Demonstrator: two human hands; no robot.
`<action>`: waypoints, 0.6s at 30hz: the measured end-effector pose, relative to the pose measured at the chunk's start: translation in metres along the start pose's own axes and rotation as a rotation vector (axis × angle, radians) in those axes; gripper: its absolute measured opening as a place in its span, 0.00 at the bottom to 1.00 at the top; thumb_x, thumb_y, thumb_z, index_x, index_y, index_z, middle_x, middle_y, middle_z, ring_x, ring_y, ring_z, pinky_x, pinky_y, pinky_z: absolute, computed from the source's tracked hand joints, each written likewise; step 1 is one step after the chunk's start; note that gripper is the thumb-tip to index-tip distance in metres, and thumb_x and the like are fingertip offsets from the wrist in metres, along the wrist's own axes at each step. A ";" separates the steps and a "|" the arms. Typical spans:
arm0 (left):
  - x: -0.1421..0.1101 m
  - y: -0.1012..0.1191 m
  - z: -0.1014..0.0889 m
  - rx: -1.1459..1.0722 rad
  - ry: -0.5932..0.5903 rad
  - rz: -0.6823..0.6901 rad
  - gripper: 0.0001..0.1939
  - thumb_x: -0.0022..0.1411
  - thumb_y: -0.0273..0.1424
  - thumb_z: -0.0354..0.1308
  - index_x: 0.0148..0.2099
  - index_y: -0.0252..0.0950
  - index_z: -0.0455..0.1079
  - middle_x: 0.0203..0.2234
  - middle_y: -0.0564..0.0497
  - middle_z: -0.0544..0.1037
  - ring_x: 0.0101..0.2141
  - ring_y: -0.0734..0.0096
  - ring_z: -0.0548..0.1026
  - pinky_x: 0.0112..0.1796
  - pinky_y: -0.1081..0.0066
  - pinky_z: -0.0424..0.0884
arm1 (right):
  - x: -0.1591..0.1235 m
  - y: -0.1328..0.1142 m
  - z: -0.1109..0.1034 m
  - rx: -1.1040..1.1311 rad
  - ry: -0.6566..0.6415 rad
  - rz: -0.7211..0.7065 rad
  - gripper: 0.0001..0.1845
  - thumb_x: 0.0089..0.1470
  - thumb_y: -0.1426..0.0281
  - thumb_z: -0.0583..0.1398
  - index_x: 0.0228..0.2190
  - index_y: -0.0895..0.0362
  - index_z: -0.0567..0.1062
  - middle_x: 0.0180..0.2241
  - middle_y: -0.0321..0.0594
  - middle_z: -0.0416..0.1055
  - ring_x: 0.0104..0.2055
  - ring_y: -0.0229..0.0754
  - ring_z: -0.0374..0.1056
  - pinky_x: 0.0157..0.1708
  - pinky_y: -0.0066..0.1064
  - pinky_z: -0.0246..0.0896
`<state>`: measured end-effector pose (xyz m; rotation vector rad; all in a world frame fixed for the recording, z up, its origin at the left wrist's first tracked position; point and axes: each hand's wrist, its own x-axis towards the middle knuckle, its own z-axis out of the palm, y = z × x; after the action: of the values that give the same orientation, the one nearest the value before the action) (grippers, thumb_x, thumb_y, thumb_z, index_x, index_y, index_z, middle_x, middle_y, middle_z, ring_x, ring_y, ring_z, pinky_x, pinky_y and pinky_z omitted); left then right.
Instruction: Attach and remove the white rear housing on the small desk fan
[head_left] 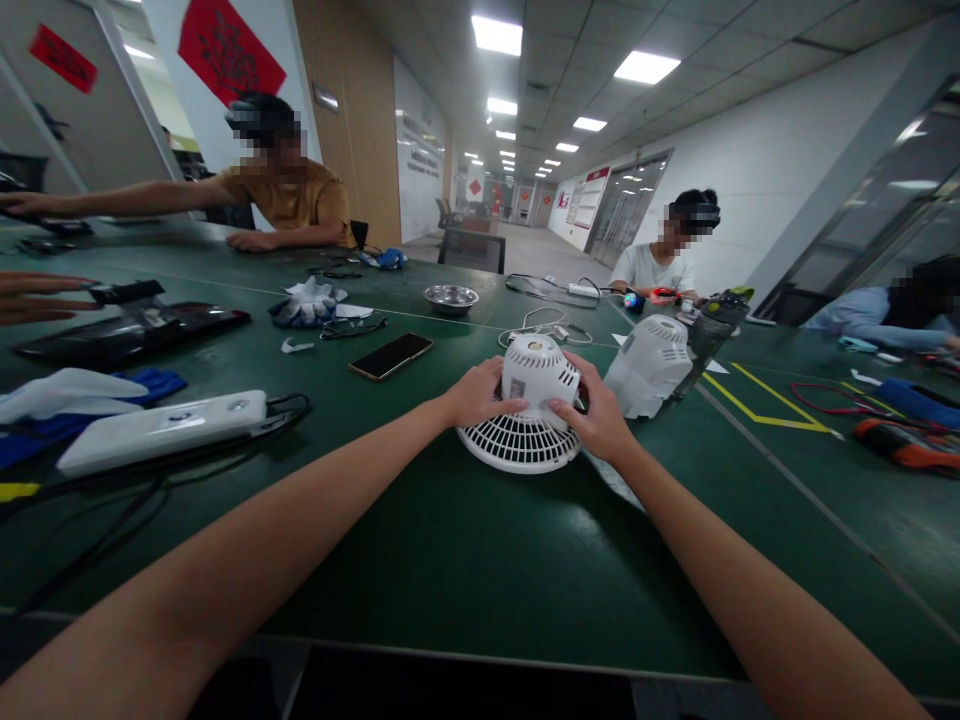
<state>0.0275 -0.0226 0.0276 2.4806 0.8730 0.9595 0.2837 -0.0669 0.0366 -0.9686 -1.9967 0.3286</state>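
A small white fan (529, 400) lies grille-down on the green table (465, 560), its round motor housing pointing up. My left hand (475, 393) grips the housing from the left, fingers curled against it. My right hand (592, 410) clasps the housing from the right, thumb and fingers pressed on it. A second white fan part (649, 364) stands just to the right, beside a dark object leaning against it.
A black phone (391, 355) lies left of the fan; a white power strip (165, 428) with cables sits near left. A metal bowl (451, 297), gloves (307, 302) and cords lie farther back. Other people sit around the table; someone's hand (34, 295) reaches in at far left.
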 end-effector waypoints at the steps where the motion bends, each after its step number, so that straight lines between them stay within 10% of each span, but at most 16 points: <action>1: 0.000 0.000 0.000 0.001 -0.001 0.012 0.38 0.62 0.55 0.58 0.66 0.39 0.61 0.59 0.39 0.72 0.57 0.45 0.70 0.56 0.46 0.66 | 0.000 0.000 0.000 0.001 -0.001 0.002 0.41 0.56 0.56 0.66 0.66 0.48 0.59 0.62 0.47 0.66 0.57 0.58 0.70 0.56 0.54 0.68; 18: 0.001 -0.003 0.000 0.021 -0.010 0.013 0.38 0.63 0.55 0.58 0.66 0.37 0.61 0.59 0.38 0.71 0.57 0.46 0.70 0.56 0.46 0.66 | 0.001 -0.001 0.000 0.004 -0.013 0.004 0.41 0.57 0.54 0.66 0.65 0.47 0.58 0.61 0.49 0.67 0.55 0.58 0.70 0.53 0.56 0.70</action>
<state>0.0271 -0.0201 0.0263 2.5095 0.8687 0.9459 0.2834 -0.0668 0.0376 -0.9707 -2.0058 0.3418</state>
